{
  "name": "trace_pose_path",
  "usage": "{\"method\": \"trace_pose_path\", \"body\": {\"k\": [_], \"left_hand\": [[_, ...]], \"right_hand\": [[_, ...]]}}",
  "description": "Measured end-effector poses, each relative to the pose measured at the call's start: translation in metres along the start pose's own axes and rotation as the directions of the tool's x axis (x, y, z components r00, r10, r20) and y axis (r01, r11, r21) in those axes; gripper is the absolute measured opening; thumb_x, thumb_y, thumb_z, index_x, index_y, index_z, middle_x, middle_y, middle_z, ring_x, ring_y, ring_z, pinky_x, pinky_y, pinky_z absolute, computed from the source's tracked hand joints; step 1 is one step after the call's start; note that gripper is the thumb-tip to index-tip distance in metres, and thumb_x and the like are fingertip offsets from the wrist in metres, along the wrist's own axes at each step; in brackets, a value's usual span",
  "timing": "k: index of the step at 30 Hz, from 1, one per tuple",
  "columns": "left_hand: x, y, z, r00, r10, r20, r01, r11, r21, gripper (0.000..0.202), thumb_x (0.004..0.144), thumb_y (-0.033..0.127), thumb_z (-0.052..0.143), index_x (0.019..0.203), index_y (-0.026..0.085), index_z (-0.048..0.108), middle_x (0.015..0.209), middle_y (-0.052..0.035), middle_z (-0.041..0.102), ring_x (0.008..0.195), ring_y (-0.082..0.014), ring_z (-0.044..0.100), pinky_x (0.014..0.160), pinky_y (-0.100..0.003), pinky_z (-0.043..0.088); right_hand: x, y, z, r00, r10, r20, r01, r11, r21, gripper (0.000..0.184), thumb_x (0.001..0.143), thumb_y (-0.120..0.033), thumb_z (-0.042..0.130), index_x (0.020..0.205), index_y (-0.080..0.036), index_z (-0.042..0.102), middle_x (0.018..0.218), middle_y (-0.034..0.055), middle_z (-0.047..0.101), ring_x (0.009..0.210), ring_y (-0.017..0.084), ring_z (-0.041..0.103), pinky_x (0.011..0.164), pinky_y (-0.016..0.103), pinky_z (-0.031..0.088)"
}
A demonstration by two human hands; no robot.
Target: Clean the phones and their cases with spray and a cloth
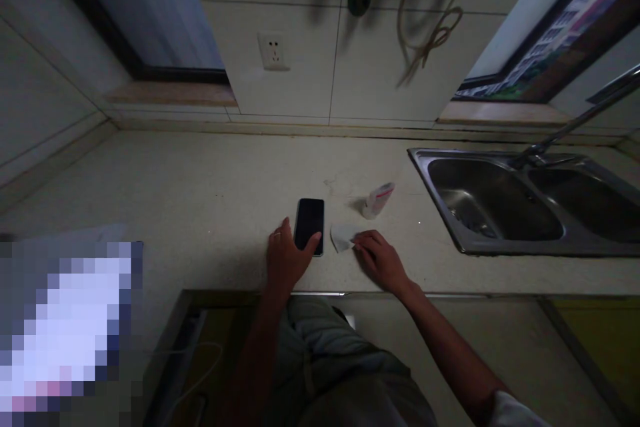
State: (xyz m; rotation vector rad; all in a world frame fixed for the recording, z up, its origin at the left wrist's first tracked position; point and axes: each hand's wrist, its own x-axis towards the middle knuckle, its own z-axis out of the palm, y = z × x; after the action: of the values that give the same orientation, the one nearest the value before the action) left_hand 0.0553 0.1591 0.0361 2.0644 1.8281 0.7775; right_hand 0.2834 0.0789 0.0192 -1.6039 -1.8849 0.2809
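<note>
A dark-screened smartphone (310, 219) lies face up on the pale countertop. My left hand (286, 255) grips its lower part, thumb across the screen to the right edge and fingers along the left side. Just right of the phone, a thin whitish piece of cloth or paper (342, 237) rests on the counter. The fingertips of my right hand (381, 259) are pinched together on its right corner. Behind that hand stands a small whitish tube or pouch (379, 200) with a pink stripe, leaning slightly right; its exact kind is unclear.
A steel double sink (445, 213) with a tap (565, 130) is set into the counter (240, 180) at right. On the back wall are a socket (273, 52) and a hanging tied cord (430, 47). A pixelated bright area covers the lower left.
</note>
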Motion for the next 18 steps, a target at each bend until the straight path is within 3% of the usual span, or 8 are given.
{"method": "trace_pose_path", "body": {"k": [2, 4, 9, 12, 18], "left_hand": [[0.012, 0.018, 0.004, 0.997, 0.014, 0.075, -0.022, 0.994, 0.109, 0.095, 0.077, 0.066, 0.063, 0.142, 0.002, 0.040, 0.124, -0.0257, 0.061, 0.117, -0.0370, 0.056, 0.097, -0.047, 0.046], [0.025, 0.033, 0.009, 0.994, -0.016, 0.107, -0.005, 0.980, 0.198, 0.100, 0.075, 0.063, 0.066, 0.145, -0.001, 0.035, 0.127, -0.0276, 0.058, 0.118, -0.0385, 0.055, 0.096, -0.048, 0.046], [0.040, 0.039, 0.020, 0.990, -0.073, 0.118, 0.043, 0.971, 0.237, 0.083, 0.067, 0.054, 0.072, 0.129, 0.004, 0.050, 0.120, -0.0238, 0.058, 0.115, -0.0374, 0.054, 0.095, -0.047, 0.046], [0.036, 0.035, 0.018, 0.994, -0.055, 0.099, 0.043, 0.992, 0.117, 0.072, 0.063, 0.050, 0.076, 0.118, 0.009, 0.054, 0.112, -0.0189, 0.057, 0.110, -0.0360, 0.056, 0.094, -0.048, 0.047], [0.021, 0.043, 0.007, 0.993, -0.099, -0.061, 0.080, 0.963, -0.258, 0.085, 0.062, 0.036, 0.080, 0.133, 0.017, 0.037, 0.124, -0.0159, 0.047, 0.107, -0.0307, 0.060, 0.086, -0.045, 0.052]], "right_hand": [[-0.001, 0.000, 0.002, 0.999, 0.014, -0.033, -0.013, 0.999, 0.032, 0.023, 0.099, -0.027, 0.047, 0.107, -0.020, 0.068, 0.106, 0.0106, 0.065, 0.096, 0.020, 0.066, 0.082, 0.032, 0.055], [-0.001, 0.000, 0.002, 0.998, 0.031, -0.047, -0.029, 0.999, 0.046, 0.022, 0.099, -0.026, 0.049, 0.107, -0.021, 0.068, 0.105, 0.0103, 0.065, 0.096, 0.021, 0.066, 0.083, 0.033, 0.055], [-0.001, 0.000, 0.001, 0.997, 0.047, -0.062, -0.043, 0.997, 0.063, 0.023, 0.099, -0.027, 0.048, 0.105, -0.020, 0.069, 0.101, 0.0103, 0.066, 0.095, 0.021, 0.065, 0.084, 0.034, 0.054], [-0.002, 0.000, 0.000, 0.997, 0.057, -0.056, -0.052, 0.994, 0.091, 0.024, 0.099, -0.029, 0.048, 0.104, -0.020, 0.069, 0.101, 0.0107, 0.066, 0.096, 0.021, 0.065, 0.085, 0.035, 0.054], [0.000, -0.003, -0.005, 0.992, 0.056, -0.112, -0.029, 0.972, 0.232, 0.024, 0.097, -0.035, 0.051, 0.098, -0.020, 0.070, 0.096, 0.0097, 0.067, 0.092, 0.021, 0.064, 0.083, 0.036, 0.052]]}}
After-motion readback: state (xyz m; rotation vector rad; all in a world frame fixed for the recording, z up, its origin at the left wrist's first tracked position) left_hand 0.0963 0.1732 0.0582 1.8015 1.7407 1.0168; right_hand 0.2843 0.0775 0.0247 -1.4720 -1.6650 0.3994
